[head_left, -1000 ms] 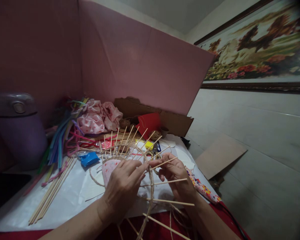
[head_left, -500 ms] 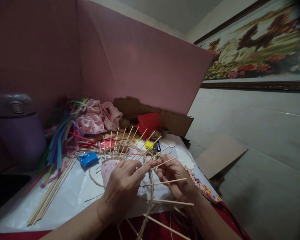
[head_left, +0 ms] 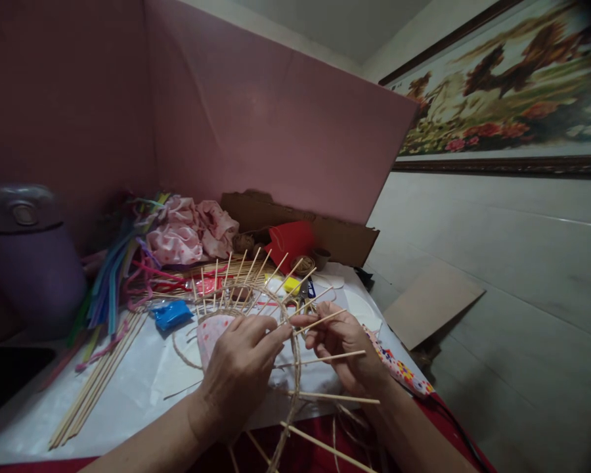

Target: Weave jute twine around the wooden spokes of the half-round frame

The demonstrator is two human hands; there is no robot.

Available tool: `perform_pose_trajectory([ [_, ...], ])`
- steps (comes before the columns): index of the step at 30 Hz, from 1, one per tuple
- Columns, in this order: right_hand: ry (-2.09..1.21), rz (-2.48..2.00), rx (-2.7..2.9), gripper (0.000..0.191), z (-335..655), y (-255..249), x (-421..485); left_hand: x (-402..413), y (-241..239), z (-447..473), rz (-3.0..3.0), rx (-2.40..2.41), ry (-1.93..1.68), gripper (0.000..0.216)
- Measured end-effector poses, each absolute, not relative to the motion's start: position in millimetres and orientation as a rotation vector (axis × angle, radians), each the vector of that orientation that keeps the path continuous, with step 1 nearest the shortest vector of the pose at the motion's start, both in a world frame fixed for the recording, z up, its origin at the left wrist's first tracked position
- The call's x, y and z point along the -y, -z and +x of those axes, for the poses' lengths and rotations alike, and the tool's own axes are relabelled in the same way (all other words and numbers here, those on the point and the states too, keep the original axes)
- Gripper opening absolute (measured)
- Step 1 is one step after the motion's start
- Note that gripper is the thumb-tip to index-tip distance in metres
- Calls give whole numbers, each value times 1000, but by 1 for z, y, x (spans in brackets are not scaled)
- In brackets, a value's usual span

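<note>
A round woven piece with many thin wooden skewers sticking out like spokes stands tilted in front of me, its pink patterned centre facing left. Brown jute twine runs round the spokes. My left hand grips the rim, fingers curled, index finger stretched toward the twine. My right hand is on the other side, its fingertips pinched on the twine near one spoke. The two hands nearly touch.
A white sheet covers the table. On it lie loose skewers, coloured pipe cleaners, a blue packet, pink cloth, a red paper piece and a cardboard box. A purple container stands at left, a pink board behind.
The fingers of both hands have shifted slightly on the twine at the rim. The view has drifted a little; the woven piece stays in place.
</note>
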State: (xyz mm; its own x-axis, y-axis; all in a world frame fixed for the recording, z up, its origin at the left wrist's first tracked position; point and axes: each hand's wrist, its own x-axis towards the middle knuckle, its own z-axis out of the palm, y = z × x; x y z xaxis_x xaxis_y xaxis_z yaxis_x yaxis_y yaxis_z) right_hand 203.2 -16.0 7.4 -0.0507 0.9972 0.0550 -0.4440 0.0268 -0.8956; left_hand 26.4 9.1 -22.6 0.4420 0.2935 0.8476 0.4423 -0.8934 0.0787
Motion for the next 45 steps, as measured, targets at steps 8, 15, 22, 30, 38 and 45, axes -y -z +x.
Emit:
perform_pose_trajectory([
  [8, -1460, -808, 932, 20, 204, -6, 14, -11, 25, 27, -2506, 644, 1438, 38],
  [15, -1546, -824, 826, 18, 205, -9, 14, -11, 26, 26, -2514, 618, 1424, 35],
  [22, -1460, -842, 853, 19, 204, -9, 15, -7, 20, 28, -2513, 627, 1435, 28],
  [30, -1446, -824, 947, 21, 203, -9, 16, -10, 23, 28, -2500, 650, 1450, 28],
  [38, -1440, -851, 856, 17, 203, -6, 12, -9, 23, 27, -2531, 647, 1400, 33],
  [45, -1424, -863, 845, 19, 203, -6, 13, -9, 24, 27, -2531, 658, 1395, 28],
])
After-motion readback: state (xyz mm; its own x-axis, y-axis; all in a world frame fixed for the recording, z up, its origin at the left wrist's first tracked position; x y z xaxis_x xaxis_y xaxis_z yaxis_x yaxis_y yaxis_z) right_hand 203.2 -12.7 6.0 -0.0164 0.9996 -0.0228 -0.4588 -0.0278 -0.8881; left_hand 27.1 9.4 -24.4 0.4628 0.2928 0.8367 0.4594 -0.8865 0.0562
